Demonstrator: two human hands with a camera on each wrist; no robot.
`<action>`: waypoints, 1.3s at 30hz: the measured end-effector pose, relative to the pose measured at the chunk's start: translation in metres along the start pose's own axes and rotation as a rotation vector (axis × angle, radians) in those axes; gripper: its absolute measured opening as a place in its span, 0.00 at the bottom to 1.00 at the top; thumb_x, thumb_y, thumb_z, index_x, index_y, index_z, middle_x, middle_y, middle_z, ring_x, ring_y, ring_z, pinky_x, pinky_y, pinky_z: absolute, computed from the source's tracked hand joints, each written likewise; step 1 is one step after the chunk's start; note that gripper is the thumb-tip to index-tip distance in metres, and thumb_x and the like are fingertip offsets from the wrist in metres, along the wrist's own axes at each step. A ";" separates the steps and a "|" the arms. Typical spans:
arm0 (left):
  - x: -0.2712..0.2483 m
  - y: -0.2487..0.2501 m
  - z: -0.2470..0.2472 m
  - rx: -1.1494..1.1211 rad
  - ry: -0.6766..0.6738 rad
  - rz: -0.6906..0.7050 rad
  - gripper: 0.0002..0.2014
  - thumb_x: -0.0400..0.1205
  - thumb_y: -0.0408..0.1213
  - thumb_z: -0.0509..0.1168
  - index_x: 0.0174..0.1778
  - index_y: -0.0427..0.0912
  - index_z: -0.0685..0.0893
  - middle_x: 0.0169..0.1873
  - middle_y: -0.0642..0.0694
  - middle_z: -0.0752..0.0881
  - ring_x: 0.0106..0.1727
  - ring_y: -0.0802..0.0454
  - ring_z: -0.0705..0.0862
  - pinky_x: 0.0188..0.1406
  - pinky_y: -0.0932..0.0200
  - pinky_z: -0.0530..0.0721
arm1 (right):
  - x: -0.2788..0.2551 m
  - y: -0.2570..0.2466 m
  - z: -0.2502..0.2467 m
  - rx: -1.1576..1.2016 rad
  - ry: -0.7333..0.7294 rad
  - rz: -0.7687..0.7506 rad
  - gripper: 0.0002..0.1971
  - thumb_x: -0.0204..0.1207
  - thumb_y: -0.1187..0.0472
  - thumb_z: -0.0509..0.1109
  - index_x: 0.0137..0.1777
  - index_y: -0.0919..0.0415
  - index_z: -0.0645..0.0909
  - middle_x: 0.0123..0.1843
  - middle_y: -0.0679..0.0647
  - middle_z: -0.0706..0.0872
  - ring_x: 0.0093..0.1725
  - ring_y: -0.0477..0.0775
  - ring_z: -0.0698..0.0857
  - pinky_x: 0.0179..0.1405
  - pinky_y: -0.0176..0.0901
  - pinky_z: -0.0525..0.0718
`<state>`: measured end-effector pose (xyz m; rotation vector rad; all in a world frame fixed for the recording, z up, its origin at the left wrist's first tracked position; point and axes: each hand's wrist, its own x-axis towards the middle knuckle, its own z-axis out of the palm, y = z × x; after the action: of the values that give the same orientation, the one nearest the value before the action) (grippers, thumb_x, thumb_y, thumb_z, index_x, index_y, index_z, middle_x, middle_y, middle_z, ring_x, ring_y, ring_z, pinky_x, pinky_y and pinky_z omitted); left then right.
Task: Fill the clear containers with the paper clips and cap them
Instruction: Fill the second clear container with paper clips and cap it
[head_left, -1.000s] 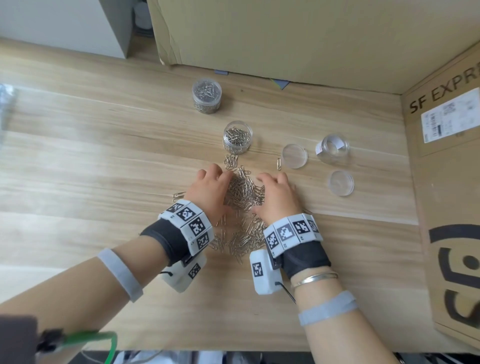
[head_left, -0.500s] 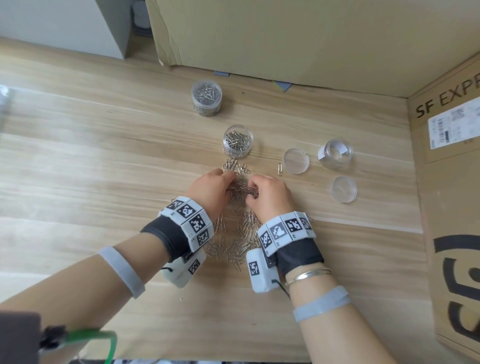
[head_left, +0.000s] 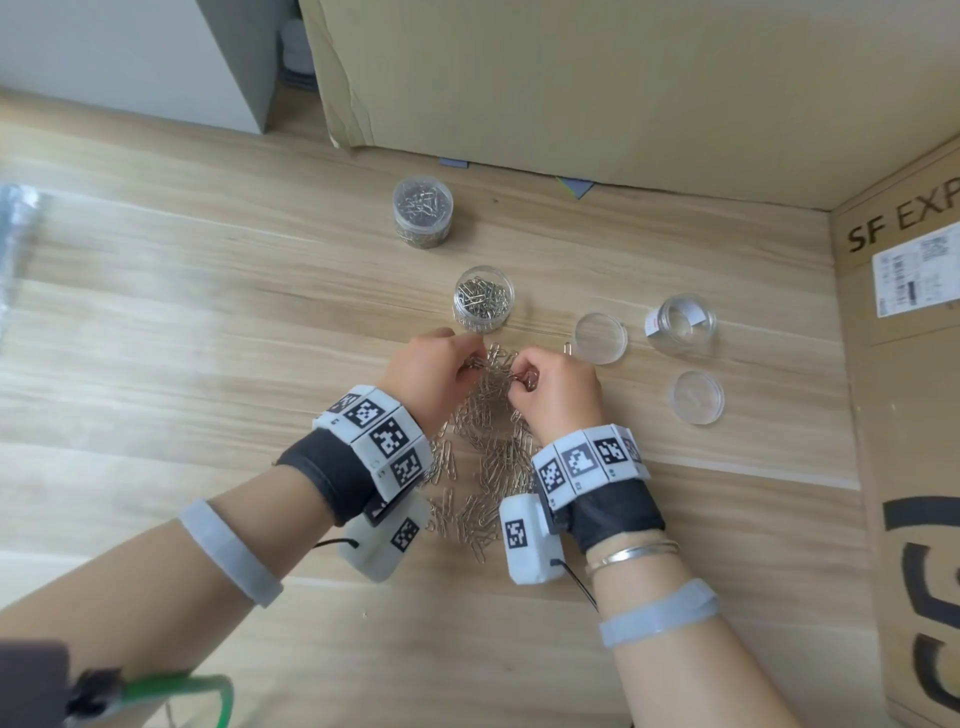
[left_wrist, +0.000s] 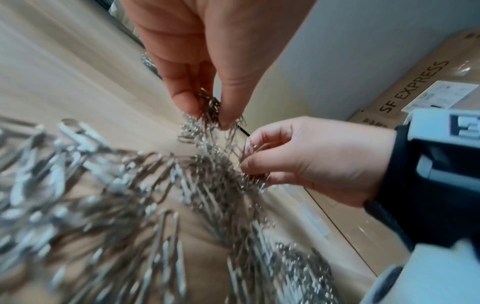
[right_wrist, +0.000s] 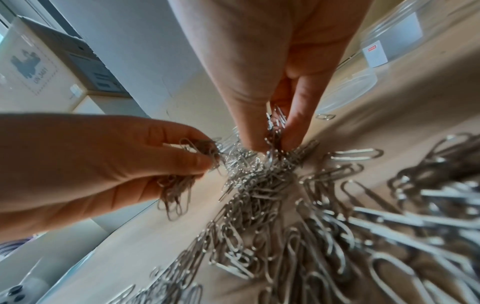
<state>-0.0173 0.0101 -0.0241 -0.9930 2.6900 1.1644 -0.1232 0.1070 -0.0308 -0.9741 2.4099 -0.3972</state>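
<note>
Since earlier frame, both hands drawn together and lifted. Left hand (head_left: 434, 370) and right hand (head_left: 558, 387) each pinched on clump of paper clips (head_left: 483, 457). Half-filled open container (head_left: 483, 299) seen just beyond fingertips. Risk judged: tangled clips dropped short of rim.

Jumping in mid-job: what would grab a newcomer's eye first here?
The silver paper clips heaped mid-table, with the left hand and right hand each pinching a bunch at the heap's far end. Just beyond stands an open container partly filled; a capped full container sits farther back, and an empty container with two loose lids to the right.
</note>
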 end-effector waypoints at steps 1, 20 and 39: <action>0.002 0.002 -0.004 -0.009 0.019 0.010 0.09 0.79 0.30 0.61 0.53 0.37 0.82 0.46 0.39 0.82 0.42 0.44 0.79 0.44 0.56 0.76 | 0.000 0.000 -0.001 0.003 -0.004 0.001 0.05 0.72 0.65 0.70 0.46 0.57 0.85 0.34 0.47 0.78 0.35 0.49 0.76 0.36 0.37 0.71; 0.069 0.010 -0.026 0.072 0.155 -0.006 0.08 0.78 0.32 0.61 0.51 0.37 0.82 0.46 0.39 0.83 0.41 0.48 0.77 0.39 0.60 0.69 | 0.010 0.003 -0.010 0.007 -0.055 -0.024 0.06 0.73 0.66 0.69 0.47 0.59 0.84 0.42 0.53 0.88 0.36 0.47 0.77 0.35 0.35 0.71; 0.064 0.006 -0.040 -0.110 0.200 -0.026 0.13 0.82 0.31 0.55 0.57 0.39 0.83 0.49 0.41 0.89 0.46 0.46 0.87 0.52 0.54 0.83 | 0.031 -0.012 -0.031 0.013 0.158 -0.073 0.05 0.70 0.65 0.70 0.41 0.57 0.85 0.37 0.51 0.87 0.34 0.48 0.77 0.36 0.35 0.68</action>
<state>-0.0635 -0.0479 -0.0097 -1.2189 2.7775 1.2849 -0.1525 0.0786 -0.0104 -1.0634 2.5133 -0.5344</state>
